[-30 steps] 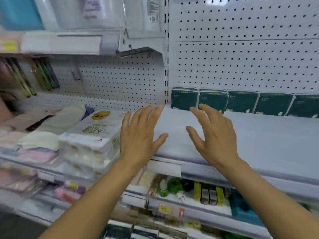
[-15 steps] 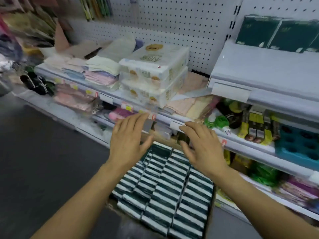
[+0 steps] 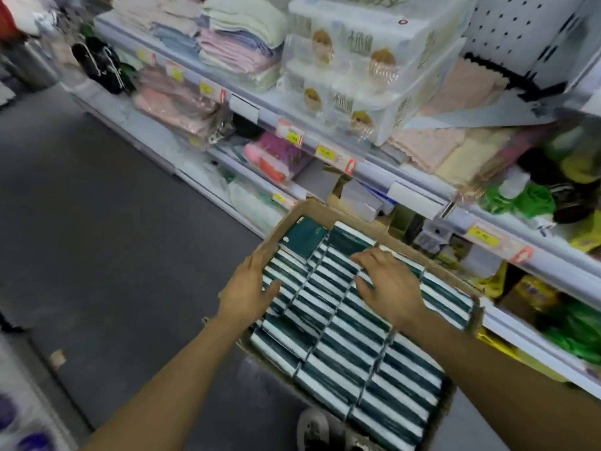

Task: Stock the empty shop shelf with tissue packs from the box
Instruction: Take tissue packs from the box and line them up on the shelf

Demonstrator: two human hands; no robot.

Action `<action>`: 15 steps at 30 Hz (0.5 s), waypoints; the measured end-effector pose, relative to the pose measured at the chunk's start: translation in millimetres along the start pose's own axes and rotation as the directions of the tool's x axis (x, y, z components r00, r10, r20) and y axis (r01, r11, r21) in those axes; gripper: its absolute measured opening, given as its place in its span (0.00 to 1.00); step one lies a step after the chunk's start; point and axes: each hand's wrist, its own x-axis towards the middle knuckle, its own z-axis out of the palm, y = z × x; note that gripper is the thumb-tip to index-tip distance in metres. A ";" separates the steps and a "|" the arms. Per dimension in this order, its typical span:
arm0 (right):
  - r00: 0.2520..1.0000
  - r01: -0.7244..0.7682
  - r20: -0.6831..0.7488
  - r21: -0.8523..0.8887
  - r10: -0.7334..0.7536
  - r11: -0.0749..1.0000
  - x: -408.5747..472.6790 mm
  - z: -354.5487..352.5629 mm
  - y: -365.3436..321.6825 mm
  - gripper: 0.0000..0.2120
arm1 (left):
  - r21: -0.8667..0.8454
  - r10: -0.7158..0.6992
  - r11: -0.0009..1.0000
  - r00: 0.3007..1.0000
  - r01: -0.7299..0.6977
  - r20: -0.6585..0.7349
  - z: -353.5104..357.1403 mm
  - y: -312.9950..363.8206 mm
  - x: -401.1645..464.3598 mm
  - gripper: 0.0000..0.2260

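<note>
A cardboard box [image 3: 286,219] stands on the floor below me, packed with several rows of dark green and white tissue packs [image 3: 374,349] on edge. One green pack [image 3: 304,237] lies flat at the box's far left corner. My left hand [image 3: 248,288] hovers with spread fingers over the left row, by the box's left wall. Over the middle rows is my right hand [image 3: 388,283], fingers bent down toward the packs, holding nothing. The shelf being stocked is out of view.
Shop shelves [image 3: 419,196] run along the far side of the box, with folded towels [image 3: 240,37], big white tissue bundles [image 3: 357,66] and price tags. Dark floor [image 3: 97,239] lies to the left. A shoe [image 3: 313,428] shows by the box's near edge.
My view has dropped from the upper shelf to the box on the floor. Both hands have come down from the shelf to just above the packs.
</note>
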 end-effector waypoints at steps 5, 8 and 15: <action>0.994 -0.103 0.022 -0.049 0.104 0.993 57.3 27.5 27.6 0.20 | -0.441 -0.372 0.822 0.926 0.361 0.065 46.6 -1.1 69.3 0.22; 0.987 -0.146 0.054 -0.124 0.153 0.982 84.7 46.1 44.5 0.21 | -0.638 -0.536 0.557 0.817 0.532 0.213 78.5 3.8 106.9 0.28; 0.986 -0.108 0.094 -0.282 0.140 0.953 112.9 76.9 74.8 0.24 | -0.678 -0.661 0.437 0.722 0.591 0.203 132.8 -1.6 164.5 0.23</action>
